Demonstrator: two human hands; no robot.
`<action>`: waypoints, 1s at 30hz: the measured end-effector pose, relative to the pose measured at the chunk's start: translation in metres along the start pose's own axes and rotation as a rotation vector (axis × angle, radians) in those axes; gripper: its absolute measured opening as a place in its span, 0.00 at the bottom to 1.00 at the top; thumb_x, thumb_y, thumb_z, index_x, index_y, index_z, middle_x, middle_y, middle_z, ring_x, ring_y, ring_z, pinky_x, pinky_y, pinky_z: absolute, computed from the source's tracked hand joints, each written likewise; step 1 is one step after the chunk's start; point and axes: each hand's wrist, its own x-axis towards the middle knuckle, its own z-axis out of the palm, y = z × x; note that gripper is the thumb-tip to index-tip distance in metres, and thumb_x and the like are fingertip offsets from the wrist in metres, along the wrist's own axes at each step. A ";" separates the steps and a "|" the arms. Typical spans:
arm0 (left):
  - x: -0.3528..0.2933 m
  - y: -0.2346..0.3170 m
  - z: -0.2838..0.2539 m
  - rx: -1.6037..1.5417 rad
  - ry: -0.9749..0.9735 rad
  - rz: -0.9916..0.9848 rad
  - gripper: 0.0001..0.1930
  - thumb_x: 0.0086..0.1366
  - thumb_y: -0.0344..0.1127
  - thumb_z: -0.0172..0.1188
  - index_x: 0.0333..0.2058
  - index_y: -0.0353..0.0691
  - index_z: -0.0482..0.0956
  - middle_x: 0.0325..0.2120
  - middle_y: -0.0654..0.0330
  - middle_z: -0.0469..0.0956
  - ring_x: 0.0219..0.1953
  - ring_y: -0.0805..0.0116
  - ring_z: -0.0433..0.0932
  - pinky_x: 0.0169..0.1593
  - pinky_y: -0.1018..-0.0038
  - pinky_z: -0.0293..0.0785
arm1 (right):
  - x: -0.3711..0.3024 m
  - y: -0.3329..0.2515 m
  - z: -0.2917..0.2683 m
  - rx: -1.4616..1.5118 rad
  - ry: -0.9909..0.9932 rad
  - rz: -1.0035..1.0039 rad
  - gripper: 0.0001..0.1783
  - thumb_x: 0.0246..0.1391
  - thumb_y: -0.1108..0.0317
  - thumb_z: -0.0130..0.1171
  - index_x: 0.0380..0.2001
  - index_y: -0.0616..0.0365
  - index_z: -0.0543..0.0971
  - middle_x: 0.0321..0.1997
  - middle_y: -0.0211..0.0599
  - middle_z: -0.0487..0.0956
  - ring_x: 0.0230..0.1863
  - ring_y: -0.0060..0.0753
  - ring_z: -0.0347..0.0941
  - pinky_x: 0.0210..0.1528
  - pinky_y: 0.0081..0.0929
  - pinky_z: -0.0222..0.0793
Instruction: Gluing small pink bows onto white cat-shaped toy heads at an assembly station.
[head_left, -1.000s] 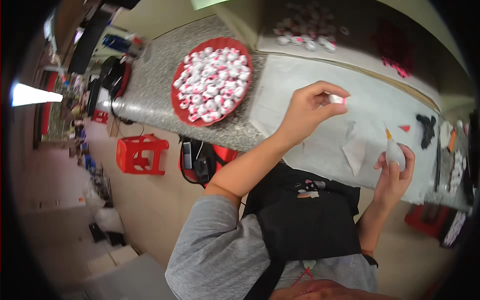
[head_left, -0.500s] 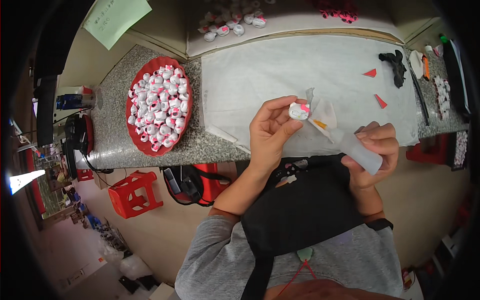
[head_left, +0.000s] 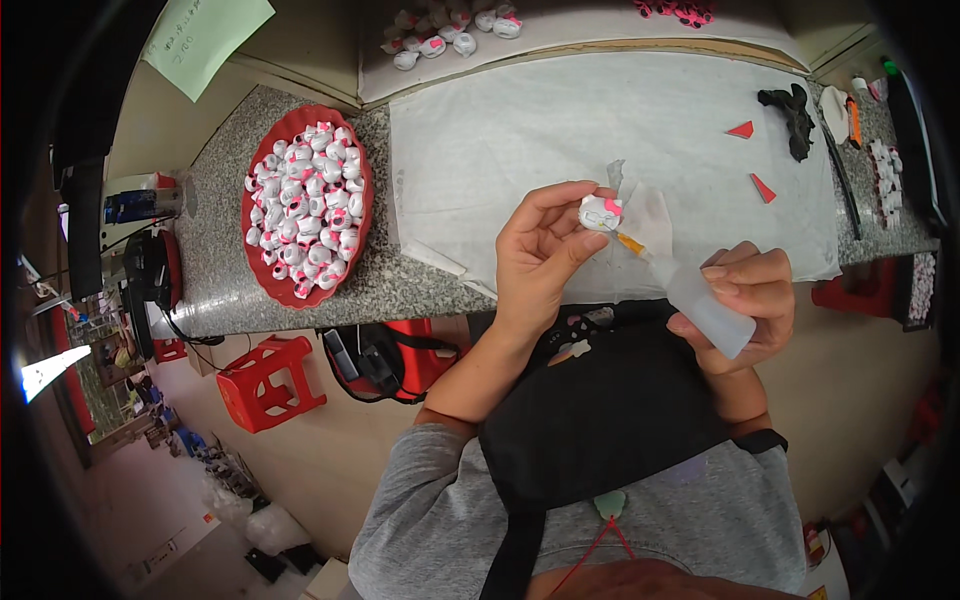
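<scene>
Between the thumb and fingers of my left hand (head_left: 540, 245) is a small white cat-head bead (head_left: 600, 209) with a pink bow, its marked face turned up. My right hand (head_left: 752, 300) is wrapped around a translucent squeeze bottle (head_left: 708, 308), tilted toward the bead. The bottle's thin orange nozzle (head_left: 630, 243) points at the bead's lower edge; whether its tip touches I cannot tell. Behind the hands, a crumpled tissue (head_left: 652, 220) lies on the white sheet (head_left: 480, 140) that covers the worktop.
To the left, a red scalloped bowl (head_left: 367, 190) is heaped with similar beads. More white beads (head_left: 463, 44) and pink pieces (head_left: 680, 12) sit on the back shelf. Red scraps (head_left: 763, 188) and a black crumpled thing (head_left: 790, 120) lie at right. A red stool (head_left: 265, 385) stands below.
The bottle's nozzle has come left, close to the bead's lower edge. My left hand still holds the bead in nearly the same place. The whole view has shifted slightly.
</scene>
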 end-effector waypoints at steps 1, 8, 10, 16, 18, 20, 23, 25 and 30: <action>0.000 0.000 0.000 0.006 -0.001 -0.004 0.18 0.47 0.21 0.52 0.40 0.33 0.63 0.36 0.51 0.68 0.38 0.66 0.69 0.44 0.70 0.65 | 0.000 0.000 -0.001 -0.001 0.001 0.002 0.20 0.26 0.69 0.66 0.25 0.55 0.66 0.26 0.32 0.65 0.20 0.22 0.60 0.23 0.18 0.60; 0.000 -0.002 0.000 -0.011 0.017 0.005 0.18 0.47 0.22 0.53 0.40 0.33 0.63 0.36 0.51 0.68 0.38 0.66 0.69 0.45 0.69 0.65 | 0.001 0.002 -0.005 0.015 -0.024 -0.045 0.23 0.21 0.74 0.67 0.25 0.57 0.67 0.27 0.35 0.66 0.20 0.23 0.62 0.21 0.18 0.60; 0.001 -0.002 0.001 -0.031 0.012 -0.005 0.18 0.47 0.22 0.53 0.40 0.33 0.63 0.37 0.51 0.68 0.38 0.65 0.69 0.45 0.69 0.64 | 0.001 0.003 -0.006 0.038 -0.006 -0.089 0.26 0.15 0.78 0.69 0.26 0.59 0.68 0.27 0.38 0.66 0.20 0.25 0.63 0.19 0.18 0.60; -0.002 -0.003 -0.001 -0.022 0.000 -0.010 0.19 0.47 0.22 0.53 0.40 0.33 0.63 0.36 0.50 0.68 0.37 0.64 0.70 0.44 0.71 0.64 | -0.001 0.004 -0.002 0.050 0.019 -0.090 0.26 0.15 0.78 0.68 0.26 0.59 0.68 0.28 0.37 0.66 0.20 0.25 0.63 0.20 0.17 0.61; -0.002 -0.002 -0.001 -0.021 -0.005 -0.021 0.19 0.47 0.22 0.53 0.40 0.32 0.62 0.36 0.50 0.68 0.37 0.64 0.70 0.44 0.71 0.64 | -0.002 0.004 -0.002 0.047 0.015 -0.092 0.26 0.15 0.78 0.69 0.26 0.58 0.68 0.28 0.37 0.66 0.20 0.25 0.64 0.20 0.17 0.61; -0.002 -0.002 0.000 -0.020 -0.008 -0.032 0.19 0.47 0.22 0.53 0.40 0.32 0.62 0.36 0.50 0.68 0.37 0.64 0.70 0.43 0.72 0.64 | -0.001 0.003 -0.003 0.044 0.008 -0.091 0.26 0.15 0.78 0.69 0.26 0.58 0.68 0.28 0.37 0.66 0.20 0.25 0.64 0.20 0.17 0.61; -0.002 -0.001 0.000 -0.034 -0.003 -0.035 0.19 0.47 0.21 0.53 0.40 0.32 0.63 0.36 0.50 0.68 0.37 0.64 0.70 0.43 0.73 0.64 | -0.002 0.004 -0.001 0.050 -0.003 -0.084 0.26 0.15 0.77 0.69 0.26 0.58 0.68 0.28 0.37 0.66 0.20 0.25 0.63 0.20 0.18 0.61; -0.002 -0.001 0.001 -0.038 -0.003 -0.046 0.19 0.47 0.21 0.53 0.40 0.32 0.63 0.36 0.51 0.68 0.38 0.66 0.69 0.43 0.74 0.64 | -0.002 0.003 -0.001 0.053 -0.009 -0.079 0.26 0.16 0.77 0.69 0.26 0.58 0.68 0.28 0.37 0.66 0.20 0.25 0.63 0.20 0.18 0.61; -0.002 -0.003 -0.001 0.028 -0.025 0.009 0.18 0.46 0.19 0.52 0.39 0.31 0.64 0.35 0.52 0.68 0.38 0.68 0.68 0.43 0.76 0.64 | -0.001 0.003 -0.001 0.032 -0.011 -0.084 0.26 0.16 0.77 0.69 0.26 0.58 0.68 0.28 0.38 0.66 0.20 0.25 0.63 0.19 0.18 0.61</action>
